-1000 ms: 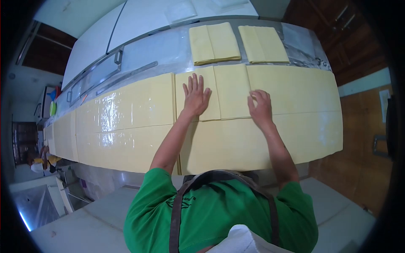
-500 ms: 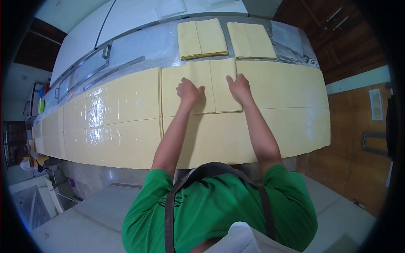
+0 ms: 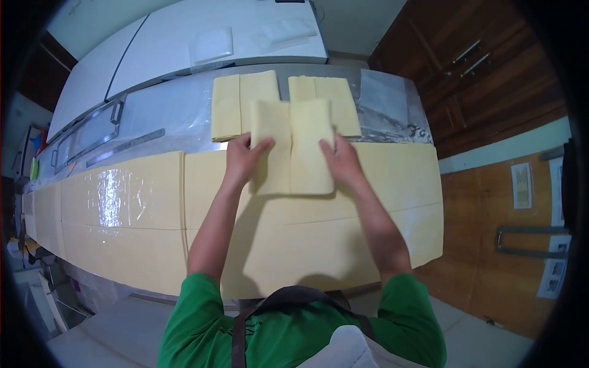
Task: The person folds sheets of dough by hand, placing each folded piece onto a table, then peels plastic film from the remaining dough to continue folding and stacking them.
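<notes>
A folded pale yellow sheet [image 3: 291, 150], dough-like in look, is held up a little above the work surface and casts a shadow below it. My left hand [image 3: 243, 156] grips its left edge, thumb on top and fingers behind. At the opposite edge, my right hand [image 3: 340, 158] pinches it the same way. Beneath lies a long, flat yellow sheet [image 3: 392, 178] with a crease along its length. Two more folded bundles, the left one [image 3: 227, 104] and the right one [image 3: 340, 101], lie behind; the held piece partly covers both.
Clear plastic film [image 3: 153, 116] covers the back of the counter. A metal strip [image 3: 126, 147] lies at the back left. Glossy wrap reflects light on the left stretch of sheet. White cabinets [image 3: 178, 37] run behind, with plastic packets [image 3: 213, 46] on top. Wooden doors [image 3: 478, 80] stand at right.
Both hands have lifted the folded sheet off the long sheet and moved it toward the back bundles. The camera view has shifted, so the counter sits lower and further left.
</notes>
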Available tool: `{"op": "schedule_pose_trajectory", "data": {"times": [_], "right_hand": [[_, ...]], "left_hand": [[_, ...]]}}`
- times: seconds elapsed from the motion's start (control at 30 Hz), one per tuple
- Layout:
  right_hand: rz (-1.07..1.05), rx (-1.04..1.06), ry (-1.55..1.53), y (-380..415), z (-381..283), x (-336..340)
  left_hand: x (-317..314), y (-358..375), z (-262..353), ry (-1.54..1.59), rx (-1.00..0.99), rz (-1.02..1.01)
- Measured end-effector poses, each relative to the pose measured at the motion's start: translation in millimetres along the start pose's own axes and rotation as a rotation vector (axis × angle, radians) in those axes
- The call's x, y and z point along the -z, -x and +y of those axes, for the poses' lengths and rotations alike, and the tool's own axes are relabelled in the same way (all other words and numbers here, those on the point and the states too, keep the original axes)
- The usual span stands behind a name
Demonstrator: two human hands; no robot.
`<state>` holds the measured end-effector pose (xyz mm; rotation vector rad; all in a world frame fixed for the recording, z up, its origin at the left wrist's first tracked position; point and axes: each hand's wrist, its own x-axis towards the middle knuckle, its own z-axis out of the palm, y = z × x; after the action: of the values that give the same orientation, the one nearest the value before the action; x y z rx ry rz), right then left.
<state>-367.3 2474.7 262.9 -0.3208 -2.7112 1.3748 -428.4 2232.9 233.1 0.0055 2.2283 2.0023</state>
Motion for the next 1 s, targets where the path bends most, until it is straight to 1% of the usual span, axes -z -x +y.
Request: {"op": "schedule_pose_trajectory", "data": {"times": [0.03, 0.07, 0.13, 0.17, 0.2, 0.23, 0.3, 0.37, 0.4, 0.43, 0.47, 0.5, 0.53, 0.57, 0.6, 0.63, 0.67, 0.7, 0.73, 0.77, 0.8, 0.83, 0.87, 0.9, 0.93, 0.97, 1.0], "right_hand": [[0.051, 0.045, -0.001, -21, 7, 19], [0.055, 0.046, 0.015, -45, 18, 38], [0.045, 0.053, 0.03, -92, 36, 66], [0.041, 0.024, -0.066, -114, 42, 78], [0.035, -0.011, -0.161, -132, 53, 88], [0.011, -0.015, -0.158, -149, 68, 93], [-0.012, -0.073, -0.068, -181, 105, 86], [-0.192, -0.066, 0.283, -203, 167, 73], [-0.16, -0.076, 0.237, -199, 175, 68], [-0.122, -0.093, 0.196, -183, 179, 73], [-0.028, -0.018, 0.046, -166, 191, 78], [0.034, -0.084, -0.085, -141, 183, 87], [0.101, -0.155, -0.208, -113, 178, 96], [0.072, -0.19, -0.252, -88, 189, 105], [0.047, -0.22, -0.29, -66, 198, 116], [0.073, -0.238, -0.345, -41, 199, 118], [0.102, -0.251, -0.397, -17, 199, 121], [0.118, -0.277, -0.402, 6, 197, 123], [0.134, -0.303, -0.404, 27, 195, 124], [0.138, -0.299, -0.389, 47, 196, 121], [0.193, -0.326, -0.432, 65, 200, 115], [0.247, -0.345, -0.473, 77, 200, 113], [0.246, -0.324, -0.45, 86, 189, 108], [0.257, -0.361, -0.435, 94, 172, 97], [0.273, -0.399, -0.425, 101, 153, 85], [0.279, -0.379, -0.414, 105, 130, 77], [0.178, -0.342, -0.315, 105, 105, 68]], "left_hand": [[-18, -20, 7, 0.063, 0.005, -0.024], [-36, -41, 15, 0.125, 0.008, -0.046], [-65, -78, 35, -0.007, 0.055, -0.078], [-79, -97, 38, 0.0, 0.06, -0.063], [-93, -112, 38, 0.121, 0.077, -0.087], [-106, -123, 35, 0.239, 0.099, -0.105], [-121, -136, 38, 0.01, 0.22, -0.067], [-130, -164, -15, -0.683, 0.147, -0.031], [-113, -165, -23, -0.718, 0.181, -0.001], [-98, -165, -25, -0.638, 0.011, 0.043], [-86, -166, -27, -0.555, -0.164, 0.074], [-53, -176, -28, -0.417, -0.204, 0.13], [-14, -181, -21, -0.438, -0.242, 0.263], [33, -196, -29, -0.653, -0.321, 0.407], [85, -215, -56, -0.833, -0.396, 0.568], [129, -220, -73, -0.906, -0.361, 0.617], [161, -213, -91, -1.046, -0.24, 0.572], [177, -210, -101, -1.179, -0.12, 0.523], [177, -205, -101, -1.165, -0.123, 0.523], [176, -194, -101, -1.084, -0.045, 0.521], [176, -187, -102, -0.998, 0.033, 0.518], [176, -186, -104, -0.973, 0.036, 0.523], [176, -186, -106, -1.023, 0.003, 0.569], [179, -186, -105, -1.071, -0.034, 0.62], [186, -183, -103, -1.045, -0.04, 0.635], [196, -177, -101, -0.818, -0.031, 0.635], [205, -170, -95, -0.595, -0.028, 0.631]]}}
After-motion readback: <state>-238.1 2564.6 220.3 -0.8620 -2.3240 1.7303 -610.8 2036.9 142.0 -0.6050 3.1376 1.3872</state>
